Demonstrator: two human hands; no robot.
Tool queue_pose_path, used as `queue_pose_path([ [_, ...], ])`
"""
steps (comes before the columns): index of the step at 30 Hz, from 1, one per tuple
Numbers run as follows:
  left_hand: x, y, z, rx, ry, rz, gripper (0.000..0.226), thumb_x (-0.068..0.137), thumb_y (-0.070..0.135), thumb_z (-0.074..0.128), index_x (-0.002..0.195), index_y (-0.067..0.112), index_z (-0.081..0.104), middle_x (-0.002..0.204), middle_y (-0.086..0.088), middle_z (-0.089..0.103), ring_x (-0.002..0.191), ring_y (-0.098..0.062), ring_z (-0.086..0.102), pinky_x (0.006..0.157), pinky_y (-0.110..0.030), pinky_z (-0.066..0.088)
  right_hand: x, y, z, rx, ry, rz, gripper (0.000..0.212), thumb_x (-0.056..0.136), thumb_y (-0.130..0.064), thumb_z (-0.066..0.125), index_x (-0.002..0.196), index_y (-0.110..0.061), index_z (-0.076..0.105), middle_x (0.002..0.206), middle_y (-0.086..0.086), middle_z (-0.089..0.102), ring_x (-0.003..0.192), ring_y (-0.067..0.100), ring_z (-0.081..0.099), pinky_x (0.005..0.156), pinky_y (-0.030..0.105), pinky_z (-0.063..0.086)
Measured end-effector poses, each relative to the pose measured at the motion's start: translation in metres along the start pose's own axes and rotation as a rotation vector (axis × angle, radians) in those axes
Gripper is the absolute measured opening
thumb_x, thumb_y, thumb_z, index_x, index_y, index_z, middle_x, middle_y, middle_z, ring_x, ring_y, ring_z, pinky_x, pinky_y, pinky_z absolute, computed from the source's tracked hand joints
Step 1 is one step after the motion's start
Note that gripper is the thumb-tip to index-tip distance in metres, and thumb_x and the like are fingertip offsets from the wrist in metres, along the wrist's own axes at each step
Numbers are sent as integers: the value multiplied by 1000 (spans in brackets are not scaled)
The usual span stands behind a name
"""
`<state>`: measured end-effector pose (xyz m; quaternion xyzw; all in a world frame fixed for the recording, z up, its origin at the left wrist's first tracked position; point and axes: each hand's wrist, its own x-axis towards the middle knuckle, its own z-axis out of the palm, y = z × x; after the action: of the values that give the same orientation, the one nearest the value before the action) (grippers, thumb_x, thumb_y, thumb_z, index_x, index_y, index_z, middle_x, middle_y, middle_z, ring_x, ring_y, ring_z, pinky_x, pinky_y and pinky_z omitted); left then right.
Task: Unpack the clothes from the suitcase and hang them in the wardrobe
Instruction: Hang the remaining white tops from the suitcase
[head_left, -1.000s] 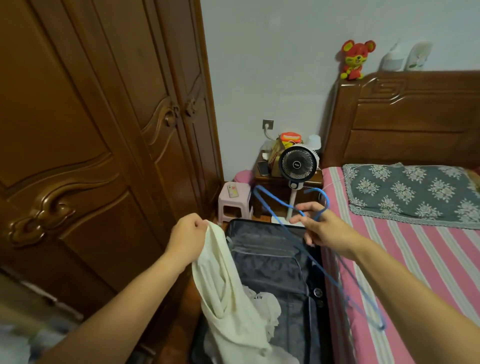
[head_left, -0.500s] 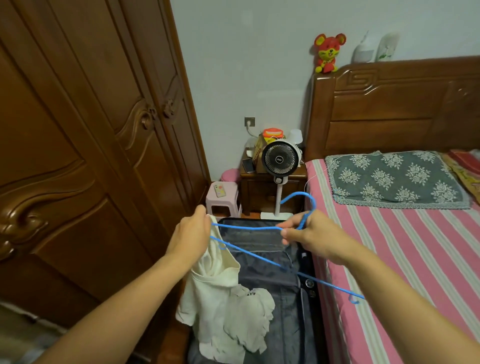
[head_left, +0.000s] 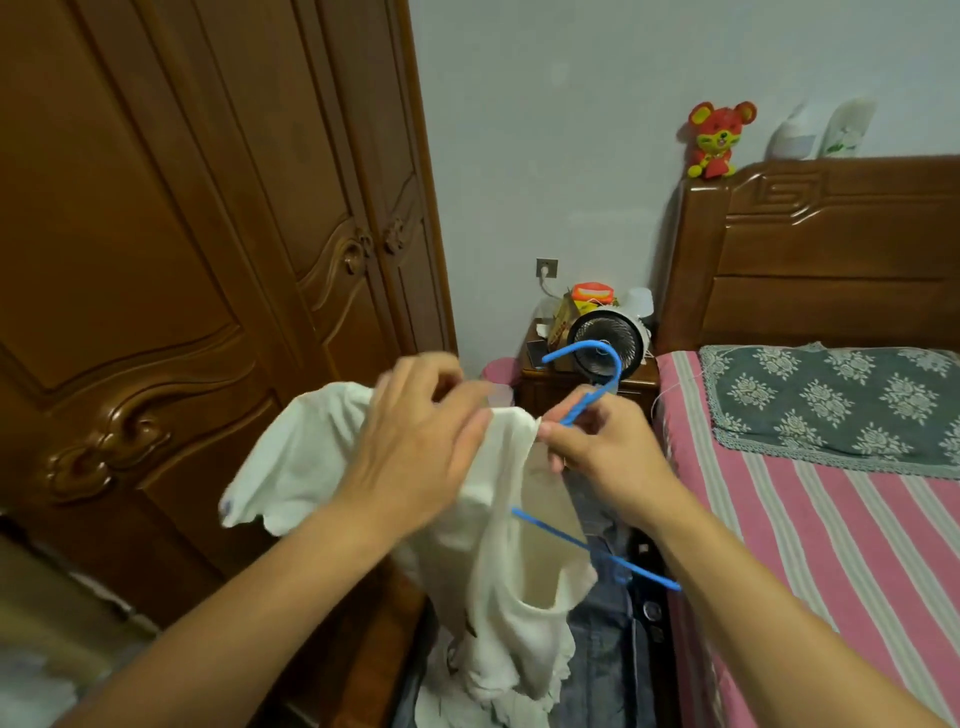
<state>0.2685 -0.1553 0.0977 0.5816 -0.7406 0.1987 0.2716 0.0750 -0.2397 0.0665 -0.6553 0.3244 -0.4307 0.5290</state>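
Observation:
A white garment (head_left: 519, 587) hangs in front of me, draped partly over a blue wire hanger (head_left: 587, 402). My right hand (head_left: 608, 457) pinches the hanger's neck just below its hook. My left hand (head_left: 415, 441) grips the garment's top edge beside the hanger. One blue arm of the hanger pokes out to the lower right. Below, the open dark suitcase (head_left: 618, 649) lies on the floor, mostly hidden by the cloth. The wooden wardrobe (head_left: 208, 260) stands at the left with its carved doors closed.
A bed with a pink striped sheet (head_left: 831, 545) and a green patterned pillow (head_left: 831, 405) fills the right. A small white fan (head_left: 613, 343) and a cluttered nightstand (head_left: 540, 364) stand against the far wall. A red toy (head_left: 714, 140) sits on the headboard.
My hands have come together and risen. The hanger now sits inside the white garment, and the cloth has been lifted up from the suitcase. My head has turned slightly.

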Motion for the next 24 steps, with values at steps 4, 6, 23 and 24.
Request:
queue_pose_path([
  [4,29,-9,-14,126,-253,173,34,105,45,33,106,28,62,89,6,63,81,-21,64,66,-41,50,-2,-26,3,11,-51,-73,10,84,6,71,83,7,62,63,23,64,55,20,61,59,23,49],
  [6,32,-5,-15,37,-398,133,40,103,55,26,102,30,58,89,8,64,80,-18,64,66,-41,51,2,-22,5,-24,-49,-64,12,82,-2,77,82,-2,64,70,22,65,64,20,61,66,31,51],
  [23,5,-18,21,-530,-293,-475,38,103,34,48,74,13,59,68,-8,55,65,-20,51,64,-39,42,-50,77,19,-343,-29,-162,51,88,-12,71,130,-37,53,124,-14,48,118,5,53,102,17,42],
  [24,6,-14,19,-565,-290,-473,39,103,31,50,68,15,53,63,-3,48,61,-15,44,61,-37,36,-47,72,25,-323,-51,-148,51,87,-17,74,128,-39,54,124,-13,48,118,5,51,103,16,40],
])
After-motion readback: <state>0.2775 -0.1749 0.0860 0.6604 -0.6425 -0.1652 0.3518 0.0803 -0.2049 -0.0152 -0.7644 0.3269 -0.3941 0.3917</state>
